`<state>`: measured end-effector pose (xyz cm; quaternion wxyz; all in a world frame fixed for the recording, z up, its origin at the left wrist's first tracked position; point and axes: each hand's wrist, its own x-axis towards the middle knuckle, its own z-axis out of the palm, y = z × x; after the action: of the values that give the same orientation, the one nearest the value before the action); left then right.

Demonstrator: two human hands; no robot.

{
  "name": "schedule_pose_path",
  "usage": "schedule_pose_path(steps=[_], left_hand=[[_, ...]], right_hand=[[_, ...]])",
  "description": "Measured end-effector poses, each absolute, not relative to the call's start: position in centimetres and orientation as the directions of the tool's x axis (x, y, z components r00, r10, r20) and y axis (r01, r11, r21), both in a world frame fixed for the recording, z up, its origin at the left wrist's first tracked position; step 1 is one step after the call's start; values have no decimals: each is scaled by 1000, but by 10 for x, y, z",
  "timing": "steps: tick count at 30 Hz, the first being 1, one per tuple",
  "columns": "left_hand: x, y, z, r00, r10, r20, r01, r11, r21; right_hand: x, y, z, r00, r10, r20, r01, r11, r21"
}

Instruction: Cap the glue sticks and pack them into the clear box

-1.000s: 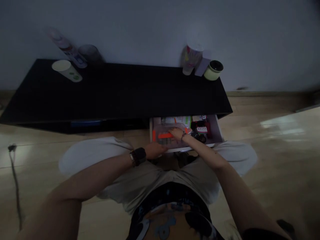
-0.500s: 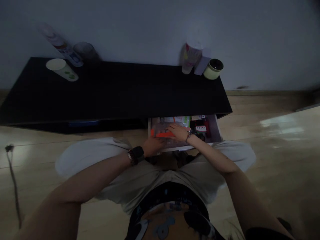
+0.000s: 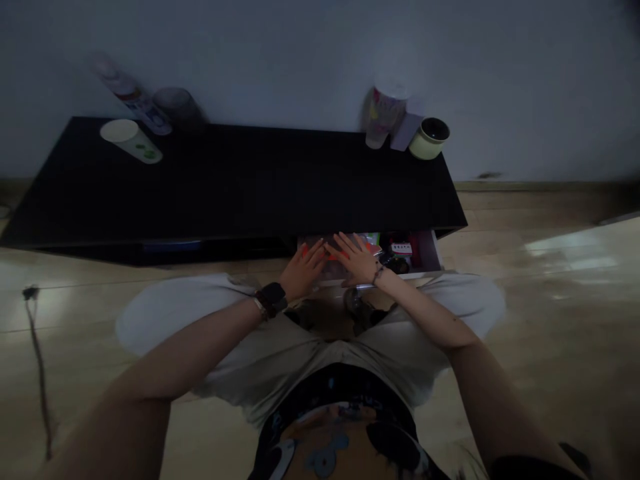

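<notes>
The person sits on the floor facing a low black cabinet (image 3: 250, 180), with its open drawer (image 3: 431, 250) straight ahead at 12 o'clock, just beyond the knees. In the drawer's left half lies a clear plastic box with orange clips (image 3: 330, 261). Its long axis runs from 9 o'clock to 3 o'clock, parallel to the drawer front. Both hands rest palm down on its lid with fingers spread and pointing toward 12 o'clock; neither curls around an edge or pinches anything. The left hand (image 3: 300, 270), which has a dark watch (image 3: 273, 298) on its wrist, covers the 9 o'clock end of the box. The right hand (image 3: 357, 257), with a thin bracelet (image 3: 379, 273), lies just beside it toward 3 o'clock, the fingertips of the two almost touching. The hands look equally near the box, each on its own half. At 3 o'clock from the right hand, the drawer holds a red and white packet (image 3: 400, 249) and darker items, too dim to identify.
</notes>
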<state>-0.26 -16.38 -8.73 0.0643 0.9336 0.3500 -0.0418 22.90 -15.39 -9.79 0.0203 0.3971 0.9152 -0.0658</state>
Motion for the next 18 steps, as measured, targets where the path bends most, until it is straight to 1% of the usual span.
schedule_pose_path(steps=[10, 14, 18], left_hand=[[0, -140, -86, 627, 775, -82, 779, -620, 94], [-2, -129, -89, 591, 805, -51, 805, -583, 113], [-4, -118, -96, 556, 831, -21, 823, -548, 148]], right_hand=[[229, -130, -94, -605, 792, -83, 796, 600, -74], [228, -118, -92, -558, 825, -84, 830, 556, -56], [228, -107, -92, -552, 832, -54, 833, 549, -61]])
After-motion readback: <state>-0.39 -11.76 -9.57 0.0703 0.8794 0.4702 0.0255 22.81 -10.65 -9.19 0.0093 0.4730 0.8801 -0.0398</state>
